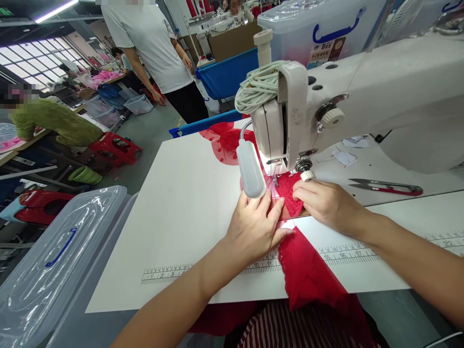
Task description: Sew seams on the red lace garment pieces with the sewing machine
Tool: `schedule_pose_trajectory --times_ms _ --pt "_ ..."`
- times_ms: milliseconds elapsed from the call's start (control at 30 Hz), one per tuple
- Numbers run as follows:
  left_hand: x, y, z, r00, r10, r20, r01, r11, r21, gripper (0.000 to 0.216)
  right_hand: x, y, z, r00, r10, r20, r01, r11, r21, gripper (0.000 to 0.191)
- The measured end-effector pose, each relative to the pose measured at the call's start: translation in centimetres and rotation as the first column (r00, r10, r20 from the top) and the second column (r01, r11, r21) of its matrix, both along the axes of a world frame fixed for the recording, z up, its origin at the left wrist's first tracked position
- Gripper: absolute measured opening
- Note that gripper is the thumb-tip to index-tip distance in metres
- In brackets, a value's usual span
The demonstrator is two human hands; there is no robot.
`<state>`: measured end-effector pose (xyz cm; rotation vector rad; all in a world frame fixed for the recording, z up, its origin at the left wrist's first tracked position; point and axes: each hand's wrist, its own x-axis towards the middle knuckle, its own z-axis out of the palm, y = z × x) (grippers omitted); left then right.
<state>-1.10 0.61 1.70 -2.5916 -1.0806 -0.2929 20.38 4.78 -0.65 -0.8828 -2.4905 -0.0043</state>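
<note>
A strip of red lace fabric (308,270) runs from my lap over the table edge up to the needle of a white sewing machine (362,101). My left hand (255,224) lies flat on the lace, fingers stretched out and pressing it down just left of the presser foot. My right hand (324,200) rests on the lace to the right of the needle, fingers pressed down on the cloth. More red lace (226,140) lies behind the machine head. The machine's small white lamp (250,169) hangs over my left fingers.
Red-handled thread snips (387,187) lie on the machine bed at the right. A clear lidded plastic box (54,256) stands left of the white table (181,208), which has a printed ruler (163,274) along its front. Another box (319,29) sits behind the machine. A person in a white shirt (155,43) stands in the aisle.
</note>
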Motion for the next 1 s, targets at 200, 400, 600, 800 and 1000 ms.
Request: schedule_pose_trajectory --times_ms 200,400,600,800,1000 --pt "0.3 1.1 -1.3 0.995 -0.035 0.099 0.018 0.986 0.166 0.017 -0.1 -0.1 0.3 0.999 0.032 -0.026 -0.034 0.996 -0.080 0.021" --pt "0.3 2.4 -1.4 0.872 -0.012 0.490 0.069 0.993 -0.099 0.022 -0.7 -0.7 0.6 0.997 -0.081 0.004 0.081 0.995 -0.061 0.023" --pt "0.4 3.8 -1.1 0.690 0.234 0.685 0.168 0.868 -0.466 0.019 -1.3 -0.1 0.0 0.963 -0.197 -0.185 0.165 0.971 -0.176 0.032" --pt "0.1 4.1 -1.6 0.747 0.107 0.656 0.230 0.885 -0.406 0.016 -1.4 0.0 0.0 0.944 -0.195 -0.268 0.135 0.965 -0.226 0.030" --pt "-0.1 4.0 -2.4 0.851 0.066 0.521 0.110 0.948 -0.300 0.012 -1.5 -0.6 0.2 0.974 -0.122 -0.188 0.111 0.991 -0.072 0.028"
